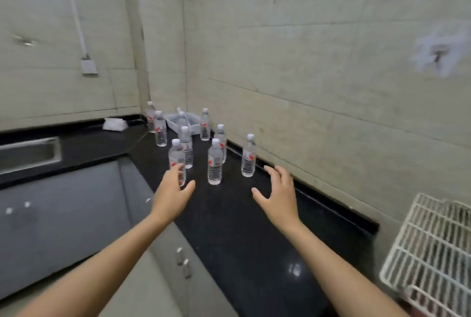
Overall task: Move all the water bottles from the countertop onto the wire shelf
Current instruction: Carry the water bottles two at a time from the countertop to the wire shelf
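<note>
Two open hands, nearest bottles first

Your left hand point(173, 189) spreads empty against one bottle point(177, 158); right hand point(277, 193) empty, just short of another point(248, 156). Grip mid-body, lift straight. More bottles point(183, 128) beyond; wire shelf point(430, 248) right of you.

— Where do the 9 clear plastic water bottles point(185, 147) stand?
— On the black stone countertop point(229, 227), all beyond the fingertips. The nearest bottle point(175, 156) is right behind the fingers point(176, 172) of the left hand point(173, 190). A second bottle point(214, 161) stands ahead, between both hands. A third bottle point(249, 156) stands just beyond the right hand point(279, 195).
— The other 6?
— Farther back, toward the corner, around a white plastic basket point(171, 120).
— And the white wire shelf point(433, 253)?
— Right of the right fingers, nearer the person, past the countertop's end.
</note>
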`<act>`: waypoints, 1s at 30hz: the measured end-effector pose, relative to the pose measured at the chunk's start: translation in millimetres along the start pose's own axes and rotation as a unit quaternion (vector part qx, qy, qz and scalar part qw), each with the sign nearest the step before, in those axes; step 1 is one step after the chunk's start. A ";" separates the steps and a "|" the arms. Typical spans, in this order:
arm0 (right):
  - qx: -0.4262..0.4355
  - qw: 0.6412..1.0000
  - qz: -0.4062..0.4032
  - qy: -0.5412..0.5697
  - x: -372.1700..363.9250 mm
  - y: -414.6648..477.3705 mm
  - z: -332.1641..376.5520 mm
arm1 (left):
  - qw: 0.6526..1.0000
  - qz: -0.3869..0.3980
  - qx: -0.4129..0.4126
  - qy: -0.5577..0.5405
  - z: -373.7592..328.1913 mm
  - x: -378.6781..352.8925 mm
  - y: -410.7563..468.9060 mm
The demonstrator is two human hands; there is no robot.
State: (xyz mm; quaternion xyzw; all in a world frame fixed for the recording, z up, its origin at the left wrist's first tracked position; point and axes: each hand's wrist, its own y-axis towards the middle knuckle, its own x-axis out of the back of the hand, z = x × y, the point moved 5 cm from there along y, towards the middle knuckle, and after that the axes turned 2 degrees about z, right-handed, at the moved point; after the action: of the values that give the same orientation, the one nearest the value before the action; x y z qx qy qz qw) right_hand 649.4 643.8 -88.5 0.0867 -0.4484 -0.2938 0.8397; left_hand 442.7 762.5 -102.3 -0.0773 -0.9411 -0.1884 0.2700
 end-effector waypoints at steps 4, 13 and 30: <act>0.035 0.997 0.062 0.033 -96.9 14.3 74.7 | 0.995 -0.068 0.066 0.020 84.8 95.2 13.6; 0.092 0.977 0.184 0.050 -262.0 61.5 167.3 | 0.973 -0.148 0.175 0.021 219.6 192.5 25.0; 0.066 0.967 0.236 0.076 -509.5 310.5 221.4 | 0.948 -0.224 0.224 0.041 369.5 261.2 266.4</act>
State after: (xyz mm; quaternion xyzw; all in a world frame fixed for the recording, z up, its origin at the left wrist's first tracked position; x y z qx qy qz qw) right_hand 383.9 1213.1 -190.2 0.0552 -0.4093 -0.0497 0.9094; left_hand 111.5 1164.6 -168.0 0.2060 -0.9402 -0.0314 0.2693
